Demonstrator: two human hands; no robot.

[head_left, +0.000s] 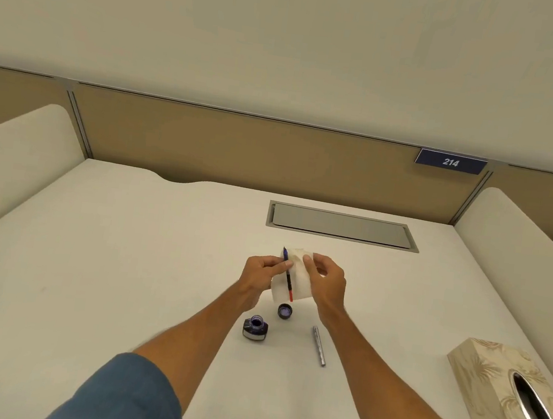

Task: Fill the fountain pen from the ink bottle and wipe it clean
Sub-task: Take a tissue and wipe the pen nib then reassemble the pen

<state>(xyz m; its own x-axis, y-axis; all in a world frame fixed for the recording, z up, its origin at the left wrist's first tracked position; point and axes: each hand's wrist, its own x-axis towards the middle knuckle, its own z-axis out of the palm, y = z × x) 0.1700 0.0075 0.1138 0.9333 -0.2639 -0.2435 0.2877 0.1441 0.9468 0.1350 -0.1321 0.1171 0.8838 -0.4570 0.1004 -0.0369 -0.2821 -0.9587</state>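
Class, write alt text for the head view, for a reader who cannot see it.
Above a white desk, the left hand pinches a fountain pen while the right hand holds a tissue behind it. Nearer lie an open ink bottle, its cap, a silver pen piece and a tissue box.

Shared study hall or open office, one numbered seat in a row. White table (124, 261) closed at the back by a tan fabric divider (240, 150) in metal framing. Low white rounded screens (16, 152) on both sides mark off the neighbouring places. Blue plate (450, 162) on the divider's top rail reads 214 (a seat number, by its look). Grey metal hatch (342, 225) set flush in the table top. Patterned tissue box (489, 381) at right. Plain pale wall (287, 38) behind.
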